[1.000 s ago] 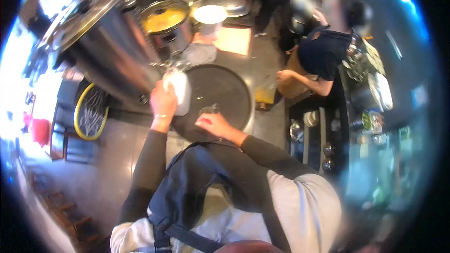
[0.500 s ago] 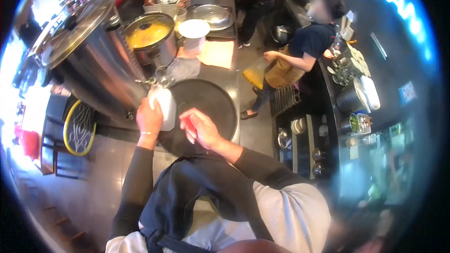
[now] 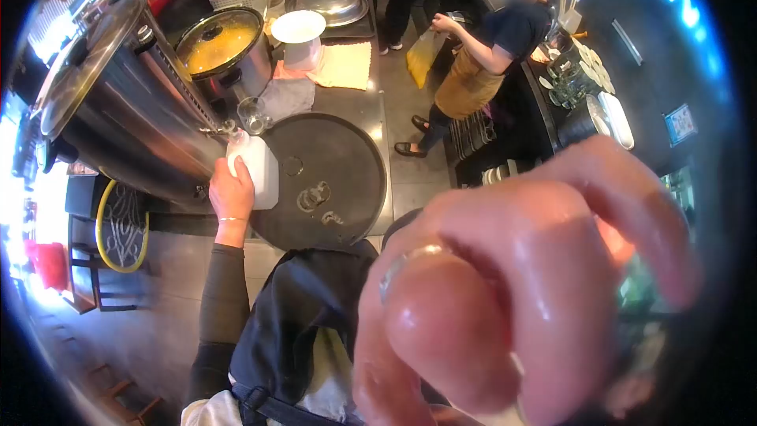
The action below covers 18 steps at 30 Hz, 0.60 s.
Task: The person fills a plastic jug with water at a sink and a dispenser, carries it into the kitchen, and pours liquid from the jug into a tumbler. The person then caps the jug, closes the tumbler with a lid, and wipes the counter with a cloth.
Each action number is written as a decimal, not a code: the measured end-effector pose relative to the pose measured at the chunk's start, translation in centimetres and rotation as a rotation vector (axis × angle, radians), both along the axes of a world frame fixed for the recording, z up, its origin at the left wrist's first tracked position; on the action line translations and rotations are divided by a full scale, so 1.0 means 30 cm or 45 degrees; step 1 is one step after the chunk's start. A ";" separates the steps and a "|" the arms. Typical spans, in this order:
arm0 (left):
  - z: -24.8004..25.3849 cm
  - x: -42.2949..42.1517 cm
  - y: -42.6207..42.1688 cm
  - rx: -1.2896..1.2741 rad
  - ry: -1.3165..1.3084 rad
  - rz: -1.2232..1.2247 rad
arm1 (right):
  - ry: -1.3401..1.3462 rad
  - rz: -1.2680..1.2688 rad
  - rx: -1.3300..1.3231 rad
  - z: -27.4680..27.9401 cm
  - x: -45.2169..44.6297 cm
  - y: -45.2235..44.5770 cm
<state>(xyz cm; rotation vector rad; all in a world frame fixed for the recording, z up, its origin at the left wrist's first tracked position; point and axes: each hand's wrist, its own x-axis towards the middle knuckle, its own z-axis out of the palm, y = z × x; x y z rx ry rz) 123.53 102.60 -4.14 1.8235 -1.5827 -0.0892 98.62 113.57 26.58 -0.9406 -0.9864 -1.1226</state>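
Observation:
My left hand (image 3: 233, 189) is closed round the upper side of a white plastic bottle (image 3: 262, 175). The bottle's mouth is close beneath the small tap (image 3: 229, 128) of a tall metal urn (image 3: 146, 110); whether liquid is running cannot be made out. Under and beside the bottle lies a round black tray (image 3: 355, 150) with wet ring marks. My right hand (image 3: 505, 276) is raised very near the camera and fills much of the lower right. Its fingers are bent but apart, one wears a ring, and nothing shows in them. It hides part of the floor and counter.
Behind the tray stand a clear glass (image 3: 252, 116), a grey cloth (image 3: 288, 99), an orange cloth (image 3: 351, 65), a white bowl (image 3: 298, 25) and a lidded pot of yellow liquid (image 3: 221, 43). A co-worker (image 3: 481, 55) in the aisle holds a yellow bag (image 3: 420, 59).
My right hand has risen from above the tray to close before the camera. My left hand still holds the bottle by the tap. The co-worker's bag hangs straighter, and my view has shifted.

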 end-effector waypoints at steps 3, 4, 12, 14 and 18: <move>-0.014 0.007 -0.010 -0.036 0.007 -0.033 | -0.012 -0.003 -0.009 -0.005 0.017 -0.005; -0.017 0.009 -0.011 -0.038 0.011 -0.026 | -0.013 -0.010 -0.005 -0.010 0.021 -0.011; 0.000 0.005 -0.004 -0.008 0.103 -0.038 | 0.110 -0.442 0.349 -0.262 0.084 -0.151; -0.005 0.007 -0.004 -0.046 -0.004 -0.045 | 0.476 -0.809 0.533 -0.470 0.098 -0.209; -0.007 0.004 -0.008 -0.052 0.011 -0.038 | 1.290 -0.729 0.911 -0.875 0.149 -0.248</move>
